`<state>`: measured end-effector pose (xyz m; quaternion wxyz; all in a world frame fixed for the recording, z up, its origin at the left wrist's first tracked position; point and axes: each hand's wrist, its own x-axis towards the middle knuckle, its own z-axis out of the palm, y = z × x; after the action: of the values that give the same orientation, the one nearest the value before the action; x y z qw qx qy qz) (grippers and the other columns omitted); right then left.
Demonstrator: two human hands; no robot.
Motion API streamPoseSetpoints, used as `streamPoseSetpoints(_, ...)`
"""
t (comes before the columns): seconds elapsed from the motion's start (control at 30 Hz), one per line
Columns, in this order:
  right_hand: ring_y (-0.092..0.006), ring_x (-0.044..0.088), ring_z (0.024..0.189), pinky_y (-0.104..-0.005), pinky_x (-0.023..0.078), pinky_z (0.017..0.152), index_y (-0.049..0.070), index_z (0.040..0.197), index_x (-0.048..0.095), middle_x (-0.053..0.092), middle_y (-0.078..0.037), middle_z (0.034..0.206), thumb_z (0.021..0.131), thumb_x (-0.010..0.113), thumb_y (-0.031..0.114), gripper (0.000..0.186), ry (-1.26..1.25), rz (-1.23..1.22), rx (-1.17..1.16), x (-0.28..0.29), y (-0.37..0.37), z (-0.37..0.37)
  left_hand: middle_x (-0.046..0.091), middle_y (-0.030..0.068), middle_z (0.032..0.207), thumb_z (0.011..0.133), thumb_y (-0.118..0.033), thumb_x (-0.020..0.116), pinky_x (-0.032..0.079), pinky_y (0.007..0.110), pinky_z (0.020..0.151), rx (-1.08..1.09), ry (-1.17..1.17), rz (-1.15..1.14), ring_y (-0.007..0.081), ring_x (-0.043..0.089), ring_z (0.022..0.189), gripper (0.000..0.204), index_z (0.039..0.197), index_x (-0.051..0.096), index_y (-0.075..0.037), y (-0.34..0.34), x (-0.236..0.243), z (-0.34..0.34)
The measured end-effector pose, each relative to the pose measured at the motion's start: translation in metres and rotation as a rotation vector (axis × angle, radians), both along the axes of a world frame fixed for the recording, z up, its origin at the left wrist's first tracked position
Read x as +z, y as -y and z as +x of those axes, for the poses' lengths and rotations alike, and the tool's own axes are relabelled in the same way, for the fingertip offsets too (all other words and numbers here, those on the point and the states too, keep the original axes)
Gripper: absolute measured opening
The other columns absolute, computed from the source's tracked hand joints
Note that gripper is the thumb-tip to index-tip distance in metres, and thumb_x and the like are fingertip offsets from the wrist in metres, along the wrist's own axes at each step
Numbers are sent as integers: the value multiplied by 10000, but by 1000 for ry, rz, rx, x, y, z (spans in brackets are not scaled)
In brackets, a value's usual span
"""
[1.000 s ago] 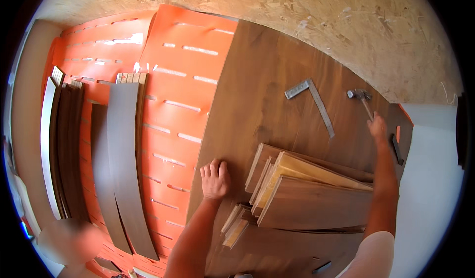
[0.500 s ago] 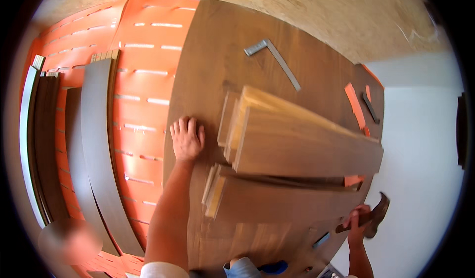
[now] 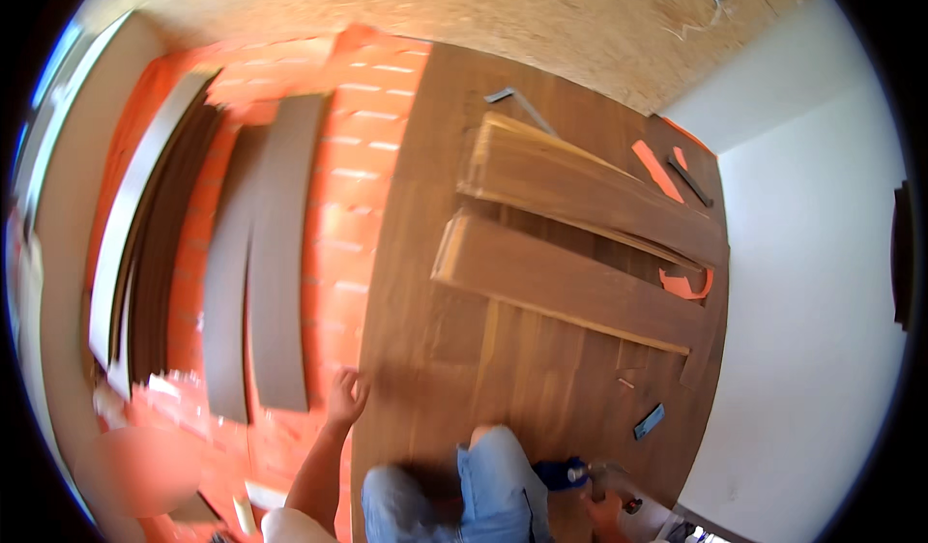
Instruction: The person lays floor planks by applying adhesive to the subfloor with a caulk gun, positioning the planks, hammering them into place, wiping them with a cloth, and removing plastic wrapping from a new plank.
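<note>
My left hand [image 3: 346, 397] is empty, its fingers loosely curled and a little blurred. It hovers by the edge where the brown laid floor planks [image 3: 411, 321] meet the orange underlayment [image 3: 338, 263]. At the lower right, beside my knee, my right hand [image 3: 606, 514] is closed around a hammer [image 3: 601, 471]. The hammer is smeared by motion, and part of its handle is hidden by the hand. Two stacks of loose planks lie ahead on the laid floor: a farther plank stack [image 3: 590, 180] and a nearer plank stack [image 3: 570, 282].
More loose planks [image 3: 280, 253] lie on the underlayment at left, near a person's hand [image 3: 109, 406]. A metal square [image 3: 527, 108], orange strips [image 3: 657, 171], a dark bar [image 3: 689, 181] and a blue flat object [image 3: 650, 421] rest on the floor. A white wall [image 3: 802, 301] bounds the right.
The view has shifted back, showing my knees. My left hand has come off the laid planks, nearer to me. My right hand has drawn back from the wall with the hammer.
</note>
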<state>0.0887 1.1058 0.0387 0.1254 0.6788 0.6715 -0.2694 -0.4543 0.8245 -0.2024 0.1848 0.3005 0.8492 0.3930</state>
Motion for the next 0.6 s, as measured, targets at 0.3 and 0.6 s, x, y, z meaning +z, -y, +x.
streamPoseSetpoints(0.3, -99, 489, 477, -259, 401, 397, 42, 963, 572, 518, -19, 663, 984, 694, 156, 169, -845, 87, 321, -12, 62, -81, 707, 271, 1068, 912, -326, 602, 530, 540, 895, 880, 551, -809, 443, 670, 1015, 350, 985, 693, 4, 490, 152, 475)
streamPoseSetpoints(0.6, -102, 452, 478, -264, 405, 412, 32, 1046, 575, 545, -31, 760, 1021, 649, 188, 174, -1170, -119, 925, 78, 117, -232, 702, 238, 1154, 909, -330, 623, 517, 505, 952, 1477, 862, -455, 407, 658, 1090, 360, 1037, 732, -12, 399, 65, 807)
